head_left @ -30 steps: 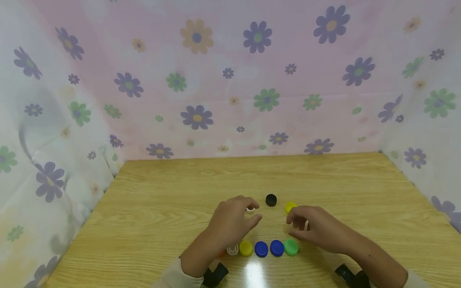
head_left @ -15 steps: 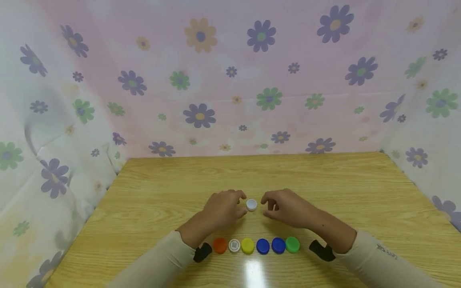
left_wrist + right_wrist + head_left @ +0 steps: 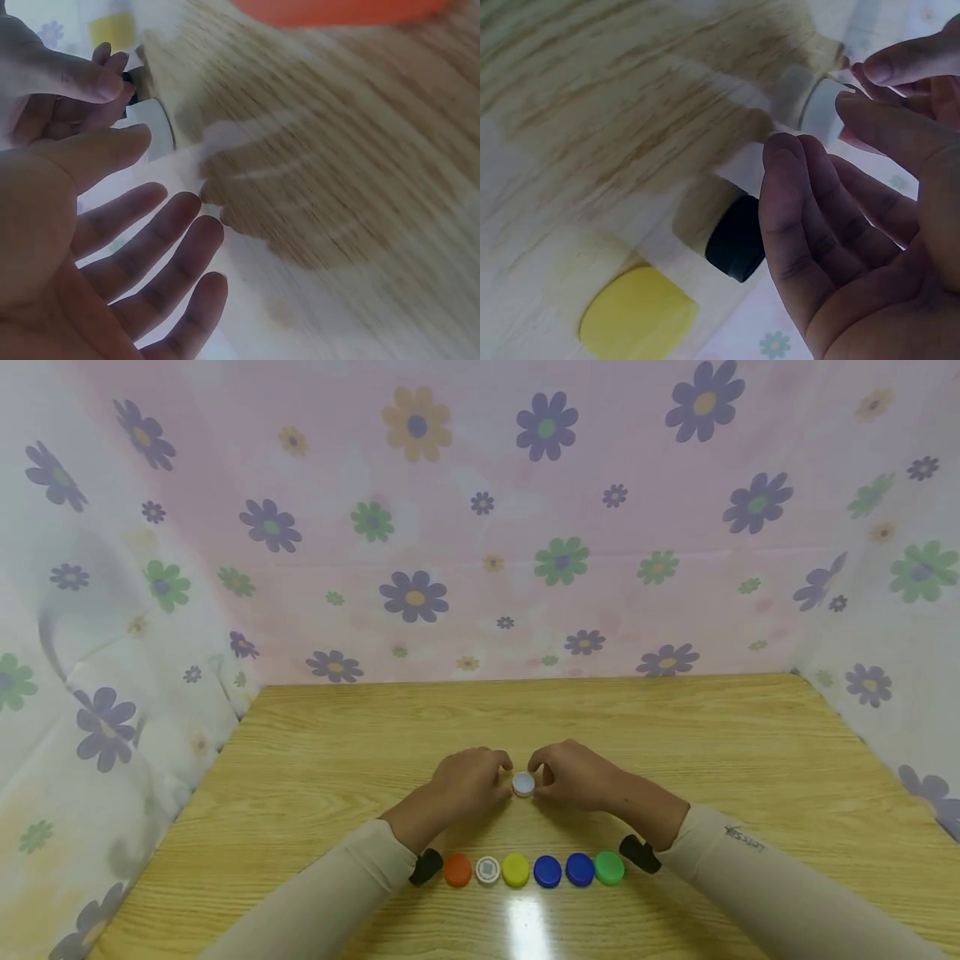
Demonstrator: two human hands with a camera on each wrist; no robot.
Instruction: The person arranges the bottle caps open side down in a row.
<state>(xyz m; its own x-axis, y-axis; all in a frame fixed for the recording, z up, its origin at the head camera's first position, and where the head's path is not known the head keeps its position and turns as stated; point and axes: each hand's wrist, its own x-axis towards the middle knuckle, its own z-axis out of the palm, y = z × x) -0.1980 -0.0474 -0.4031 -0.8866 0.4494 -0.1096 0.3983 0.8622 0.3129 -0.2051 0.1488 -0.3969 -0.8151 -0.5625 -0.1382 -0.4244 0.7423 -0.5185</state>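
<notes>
A white cap (image 3: 523, 784) lies on the wooden table between the fingertips of both hands. At its left side is my left hand (image 3: 471, 783), its fingers spread in the left wrist view and its thumb close to the white cap (image 3: 151, 127). My right hand (image 3: 577, 775) is at the cap's right side, fingers loosely bent, the thumb tip overlapping the white cap (image 3: 821, 112) in the right wrist view; contact cannot be told. Beside those fingers are a black cap (image 3: 737, 240) and a yellow cap (image 3: 639, 315), both hidden in the head view.
Nearer the front, a row runs from an orange cap (image 3: 457, 870) through a white cap (image 3: 487, 870), a yellow cap (image 3: 516, 870) and two blue caps (image 3: 547, 871) to a green cap (image 3: 609, 867). Flowered cloth (image 3: 450, 527) stands behind and beside the table.
My right hand has travelled left to the white cap, now covering the black and yellow caps in the head view. My left hand has shifted slightly, uncovering the orange cap. The row stays put.
</notes>
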